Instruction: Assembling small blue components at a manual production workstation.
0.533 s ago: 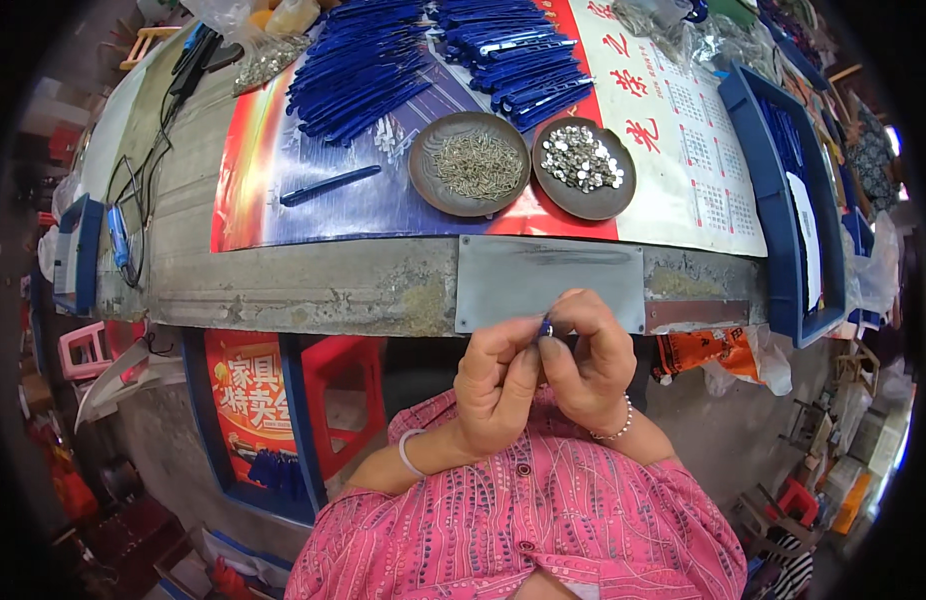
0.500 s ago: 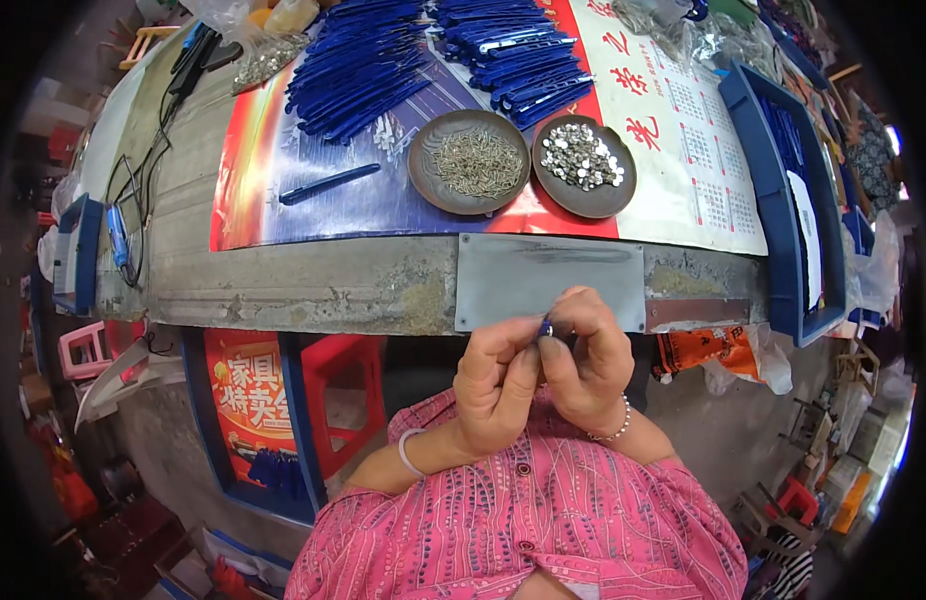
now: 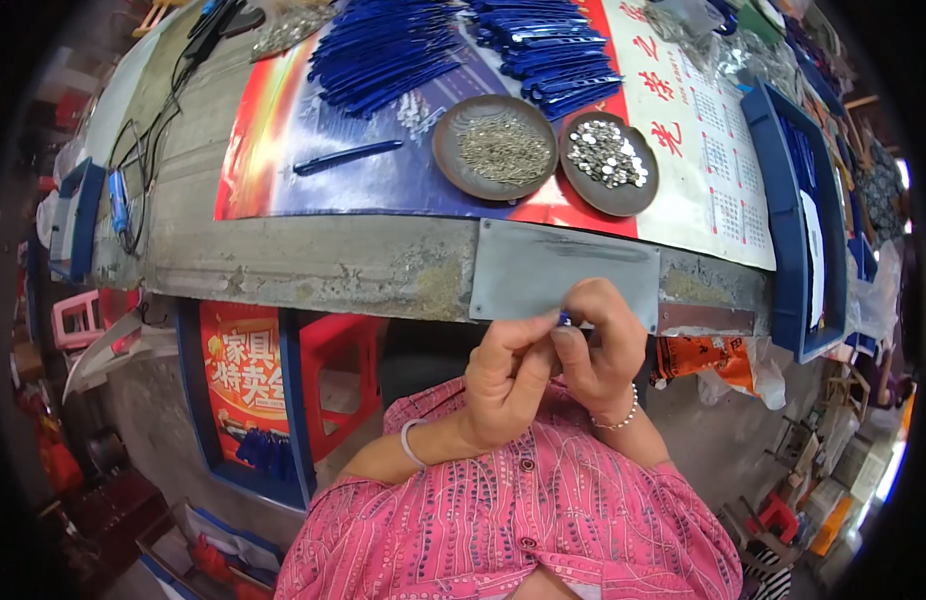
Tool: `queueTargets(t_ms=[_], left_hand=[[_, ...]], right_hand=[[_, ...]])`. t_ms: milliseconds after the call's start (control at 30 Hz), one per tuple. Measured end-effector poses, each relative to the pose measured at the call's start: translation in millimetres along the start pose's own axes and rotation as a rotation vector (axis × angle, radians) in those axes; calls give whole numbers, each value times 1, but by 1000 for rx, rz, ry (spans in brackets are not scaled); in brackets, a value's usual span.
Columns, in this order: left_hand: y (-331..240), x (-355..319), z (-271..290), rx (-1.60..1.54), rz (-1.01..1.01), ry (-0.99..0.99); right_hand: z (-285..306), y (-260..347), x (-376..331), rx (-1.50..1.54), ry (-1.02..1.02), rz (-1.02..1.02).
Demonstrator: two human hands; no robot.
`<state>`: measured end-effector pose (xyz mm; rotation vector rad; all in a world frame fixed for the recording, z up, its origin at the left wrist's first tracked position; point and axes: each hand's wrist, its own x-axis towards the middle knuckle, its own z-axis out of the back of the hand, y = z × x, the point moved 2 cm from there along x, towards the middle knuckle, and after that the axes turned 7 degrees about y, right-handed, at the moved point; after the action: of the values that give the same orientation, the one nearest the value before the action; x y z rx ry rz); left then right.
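My left hand (image 3: 510, 375) and my right hand (image 3: 598, 355) meet in front of my chest, near the table's front edge. Between their fingertips is a small, dark blue piece (image 3: 564, 319) with a pale, shiny spot. Both hands pinch it, and the fingers cover most of it, so its full shape is hidden. Behind the hands, a grey metal plate (image 3: 553, 262) lies at the table edge. Farther back stand a brown dish of small thin metal parts (image 3: 445, 165) and a second brown dish of silvery discs (image 3: 633, 195).
A slim blue pen-like piece (image 3: 348, 157) lies alone on the printed sheet (image 3: 258, 190). Piles of similar blue pieces (image 3: 383, 60) lie behind it. Blue trays stand at the right (image 3: 783, 200) and left (image 3: 78, 220). Below the table are another blue tray (image 3: 305, 420) and a red stool (image 3: 343, 345).
The whole view has shifted, with the table contents now farther right and higher. Both hands keep their pinch on the blue piece, the fingers turned slightly.
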<state>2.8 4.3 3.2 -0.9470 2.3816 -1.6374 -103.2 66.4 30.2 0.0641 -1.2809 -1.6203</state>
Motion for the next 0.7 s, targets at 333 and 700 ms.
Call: queueTargets(t_ms=[333, 700], left_hand=[[0, -8, 12, -79, -23, -63], [-16, -11, 32, 271, -128, -80]], right_hand=[[-11, 7, -4, 396, 154, -559], [-44, 26, -13, -117, 96, -139]])
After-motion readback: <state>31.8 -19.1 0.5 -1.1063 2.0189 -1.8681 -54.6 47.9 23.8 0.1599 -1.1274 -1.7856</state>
